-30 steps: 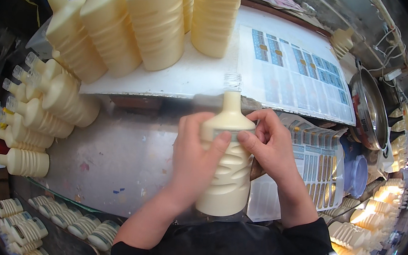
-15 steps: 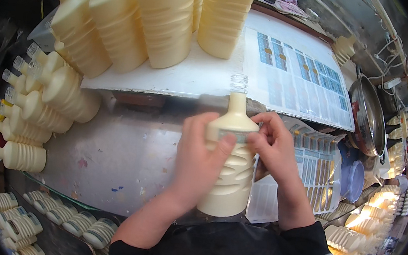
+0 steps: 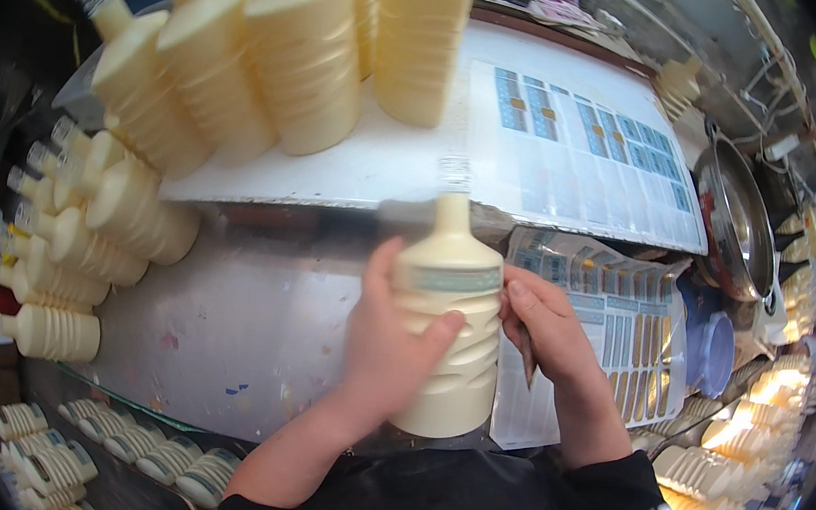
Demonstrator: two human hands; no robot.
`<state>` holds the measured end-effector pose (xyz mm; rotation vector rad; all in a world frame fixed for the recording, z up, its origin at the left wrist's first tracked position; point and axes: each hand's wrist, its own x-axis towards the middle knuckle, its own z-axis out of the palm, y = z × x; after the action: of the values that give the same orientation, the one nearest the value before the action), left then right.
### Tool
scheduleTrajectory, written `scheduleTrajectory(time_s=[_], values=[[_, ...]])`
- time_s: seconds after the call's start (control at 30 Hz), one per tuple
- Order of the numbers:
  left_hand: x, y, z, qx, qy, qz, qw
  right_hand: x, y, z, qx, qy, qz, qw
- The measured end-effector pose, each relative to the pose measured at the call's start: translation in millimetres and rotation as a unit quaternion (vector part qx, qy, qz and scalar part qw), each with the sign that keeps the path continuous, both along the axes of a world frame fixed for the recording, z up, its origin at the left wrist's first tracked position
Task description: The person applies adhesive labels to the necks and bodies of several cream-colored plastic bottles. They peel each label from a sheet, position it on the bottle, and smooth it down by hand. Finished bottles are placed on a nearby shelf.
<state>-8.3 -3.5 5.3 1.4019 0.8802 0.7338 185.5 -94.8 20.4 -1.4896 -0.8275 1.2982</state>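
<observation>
Upright in front of me stands a cream plastic bottle (image 3: 444, 380) with ribbed sides and a clear threaded neck. A narrow grey-blue label (image 3: 451, 279) lies across its shoulder. My left hand (image 3: 388, 338) is wrapped round the bottle's left side, thumb across the front below the label; it is blurred by motion. My right hand (image 3: 551, 327) is closed in a pinch at the bottle's right edge, close to the label's end. A thin, pointed, brownish thing (image 3: 526, 357) sticks out below its fingers; its kind is unclear.
Large cream bottles (image 3: 304, 62) stand on a raised white shelf (image 3: 378, 166), beside a label sheet (image 3: 580, 154). Another label sheet (image 3: 616, 329) lies right of my hand. Smaller bottles (image 3: 142, 205) are stacked at left. A metal pan (image 3: 740, 212) and a purple tub (image 3: 709, 355) sit at right.
My right thumb has left the label's front and now sits at the bottle's right edge. My left thumb has slid lower. The whole view has shifted slightly.
</observation>
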Motion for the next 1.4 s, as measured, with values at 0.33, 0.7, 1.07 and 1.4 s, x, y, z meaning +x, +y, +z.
scheduleTrajectory(time_s=[0.33,0.7,1.07,1.4], values=[[-4,0,-15,-0.123,-0.163,-0.027,0.979,-14,6,3,0.127,-0.079,-0.035,0.988],[0,-6,-10,-0.032,-0.124,0.004,0.992,-2,7,8,0.098,-0.082,-0.032,0.991],[6,6,-12,-0.122,-0.172,0.091,0.973,2,26,6,0.061,-0.05,-0.019,0.997],[8,7,-7,-0.158,-0.196,0.083,0.964,-4,28,4,0.089,-0.072,-0.055,0.992]])
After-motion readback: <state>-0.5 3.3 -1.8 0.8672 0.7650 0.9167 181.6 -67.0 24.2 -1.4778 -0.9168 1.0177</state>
